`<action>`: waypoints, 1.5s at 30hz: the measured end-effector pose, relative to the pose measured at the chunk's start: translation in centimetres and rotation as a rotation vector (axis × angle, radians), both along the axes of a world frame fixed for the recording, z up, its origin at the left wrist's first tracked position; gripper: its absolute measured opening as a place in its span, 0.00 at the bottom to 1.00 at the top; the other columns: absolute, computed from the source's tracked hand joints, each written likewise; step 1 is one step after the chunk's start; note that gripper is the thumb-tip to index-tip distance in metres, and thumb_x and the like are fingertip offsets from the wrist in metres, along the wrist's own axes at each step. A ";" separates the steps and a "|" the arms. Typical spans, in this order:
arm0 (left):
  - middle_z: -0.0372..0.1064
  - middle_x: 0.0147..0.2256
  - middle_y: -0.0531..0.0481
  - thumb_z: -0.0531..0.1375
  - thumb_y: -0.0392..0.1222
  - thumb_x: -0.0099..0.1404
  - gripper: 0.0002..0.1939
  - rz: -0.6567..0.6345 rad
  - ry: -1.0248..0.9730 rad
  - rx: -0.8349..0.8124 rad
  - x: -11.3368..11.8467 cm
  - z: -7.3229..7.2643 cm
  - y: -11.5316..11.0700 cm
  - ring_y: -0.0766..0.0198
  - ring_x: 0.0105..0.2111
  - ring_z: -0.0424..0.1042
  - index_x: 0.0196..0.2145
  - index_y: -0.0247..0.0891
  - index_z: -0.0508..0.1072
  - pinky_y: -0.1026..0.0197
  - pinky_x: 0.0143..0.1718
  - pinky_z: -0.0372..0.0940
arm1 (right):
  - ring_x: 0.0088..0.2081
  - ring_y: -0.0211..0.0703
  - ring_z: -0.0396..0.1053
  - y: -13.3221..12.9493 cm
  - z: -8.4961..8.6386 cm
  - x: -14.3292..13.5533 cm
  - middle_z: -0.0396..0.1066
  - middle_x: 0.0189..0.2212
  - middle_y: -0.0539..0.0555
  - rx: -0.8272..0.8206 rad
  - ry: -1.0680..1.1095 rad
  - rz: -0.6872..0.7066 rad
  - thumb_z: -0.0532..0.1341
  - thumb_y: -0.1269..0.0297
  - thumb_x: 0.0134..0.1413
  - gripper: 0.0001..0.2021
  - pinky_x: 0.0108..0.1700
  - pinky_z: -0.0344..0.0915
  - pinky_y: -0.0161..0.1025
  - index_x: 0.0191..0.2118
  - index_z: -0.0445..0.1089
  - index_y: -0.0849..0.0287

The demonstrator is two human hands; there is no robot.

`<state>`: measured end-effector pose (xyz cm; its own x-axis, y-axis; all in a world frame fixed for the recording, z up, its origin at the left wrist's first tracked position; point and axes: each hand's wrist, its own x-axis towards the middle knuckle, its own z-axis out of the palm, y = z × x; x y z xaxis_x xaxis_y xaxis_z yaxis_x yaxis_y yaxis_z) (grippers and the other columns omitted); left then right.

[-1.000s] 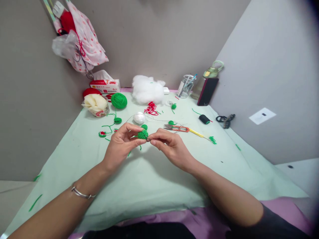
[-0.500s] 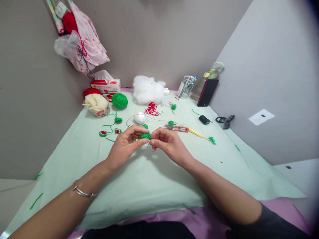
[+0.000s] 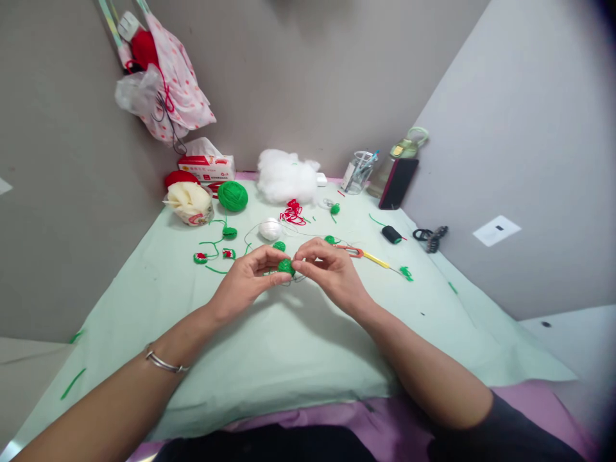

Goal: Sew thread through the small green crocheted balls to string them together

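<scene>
At mid-frame, my left hand (image 3: 246, 280) pinched the green crocheted piece (image 3: 286, 267), best kept steady, while my right hand (image 3: 331, 272) touched its edge, holding I couldn't tell what.

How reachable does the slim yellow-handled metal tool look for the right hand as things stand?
Probably yes: the tool lies to the right of the right hand, handle uncovered, though that hand is busy at a small green crocheted ball.

My bare left hand (image 3: 248, 277) grips, thumb below its curled fingers; my bare right hand (image 3: 327, 269), just beside it, pinches with thumb and forefinger. My forearms (image 3: 423, 359) slant inward from the pale-green-covered table's (image 3: 289, 359) near edge.
</scene>
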<state>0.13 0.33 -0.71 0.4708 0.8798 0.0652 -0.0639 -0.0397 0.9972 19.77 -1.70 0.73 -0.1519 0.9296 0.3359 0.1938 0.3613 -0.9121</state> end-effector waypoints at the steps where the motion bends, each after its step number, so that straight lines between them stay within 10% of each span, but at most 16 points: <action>1: 0.75 0.41 0.49 0.71 0.45 0.59 0.15 -0.011 -0.016 -0.021 -0.1 0.2 0.0 0.59 0.44 0.74 0.41 0.39 0.74 0.55 0.49 0.65 | 0.35 0.39 0.67 0.2 0.1 0.1 0.70 0.33 0.52 -0.014 0.073 0.012 0.69 0.65 0.55 0.05 0.33 0.63 0.36 0.30 0.76 0.56; 12: 0.70 0.43 0.50 0.68 0.43 0.62 0.14 -0.025 -0.185 -0.163 -0.8 0.4 0.5 0.60 0.42 0.75 0.44 0.41 0.74 0.58 0.44 0.67 | 0.17 0.29 0.54 3.1 1.9 5.5 0.66 0.23 0.45 -0.508 0.506 0.079 0.73 0.56 0.47 0.16 0.15 0.48 0.28 0.33 0.67 0.57; 16: 0.69 0.38 0.50 0.70 0.44 0.60 0.15 -0.035 -0.194 -0.189 -1.4 1.3 0.7 0.63 0.36 0.72 0.43 0.39 0.75 0.62 0.32 0.64 | 0.20 0.30 0.54 5.3 2.6 13.7 0.58 0.22 0.44 -0.102 0.485 -0.379 0.69 0.67 0.49 0.12 0.19 0.53 0.28 0.27 0.63 0.55; 21: 0.69 0.34 0.52 0.69 0.45 0.60 0.15 -0.029 -0.187 -0.156 -1.9 1.8 0.9 0.66 0.30 0.68 0.43 0.39 0.76 0.61 0.30 0.61 | 0.18 0.35 0.46 5.4 3.7 19.9 0.44 0.18 0.42 0.102 0.462 -0.547 0.64 0.64 0.56 0.20 0.19 0.49 0.35 0.22 0.52 0.52; 27: 0.68 0.37 0.52 0.69 0.44 0.61 0.14 -0.002 -0.115 -0.102 -1.8 1.2 0.9 0.68 0.30 0.65 0.44 0.41 0.77 0.59 0.36 0.61 | 0.24 0.35 0.61 4.2 2.2 10.5 0.66 0.25 0.49 -0.022 0.280 -0.337 0.69 0.62 0.50 0.09 0.27 0.60 0.36 0.38 0.76 0.56; 34: 0.69 0.36 0.54 0.67 0.44 0.63 0.12 -0.042 -0.105 -0.081 -1.7 0.7 0.8 0.67 0.33 0.66 0.45 0.44 0.77 0.61 0.39 0.62 | 0.32 0.37 0.66 0.4 1.4 0.2 0.70 0.31 0.51 -0.008 -0.247 0.121 0.67 0.63 0.58 0.06 0.36 0.63 0.37 0.40 0.80 0.56; 39: 0.73 0.42 0.50 0.69 0.45 0.60 0.14 -0.008 -0.050 -0.066 -1.6 0.9 0.9 0.60 0.43 0.70 0.45 0.44 0.79 0.58 0.46 0.62 | 0.29 0.36 0.64 0.8 0.9 0.6 0.69 0.27 0.50 -0.072 -0.028 0.147 0.67 0.60 0.58 0.08 0.32 0.61 0.37 0.31 0.79 0.57; 45: 0.75 0.44 0.48 0.71 0.45 0.58 0.16 0.042 -0.063 -0.130 -1.7 1.2 1.1 0.58 0.42 0.70 0.45 0.42 0.81 0.58 0.43 0.62 | 0.26 0.35 0.59 3.4 2.1 7.4 0.68 0.28 0.50 -0.049 0.417 -0.232 0.71 0.59 0.48 0.08 0.29 0.59 0.36 0.29 0.74 0.56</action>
